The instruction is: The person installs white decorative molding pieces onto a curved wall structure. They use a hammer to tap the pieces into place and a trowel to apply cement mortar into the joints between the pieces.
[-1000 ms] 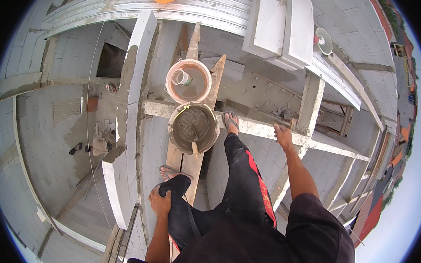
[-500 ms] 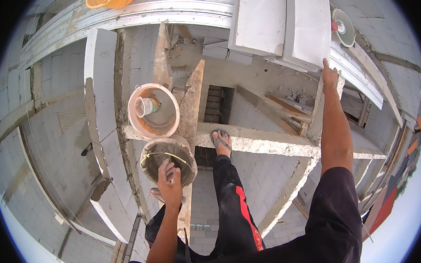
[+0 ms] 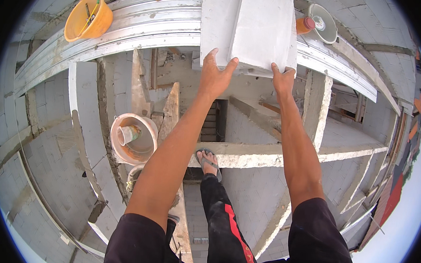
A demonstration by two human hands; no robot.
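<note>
Both my arms stretch out to pale aerated concrete blocks lying across ribbed metal planks. My left hand grips at the near left corner of the raised concrete block, its thumb by that corner and its fingers over the lower block beside it. My right hand holds the near right corner of the same raised block. The blocks' undersides and some fingertips are hidden. Nearer me, a pinkish bucket holds a small cup. My left forearm mostly covers another bucket, whose rim and handle show.
The metal planks carry an orange bucket with tools. Past the blocks are a grey bucket and a red-lidded container. My sandalled foot stands on a narrow concrete beam above a drop, near wooden boards.
My left hand has moved from the mortar bucket up to the blocks. My right hand remains at the block corner. The view has shifted, with the blocks now nearer the middle.
</note>
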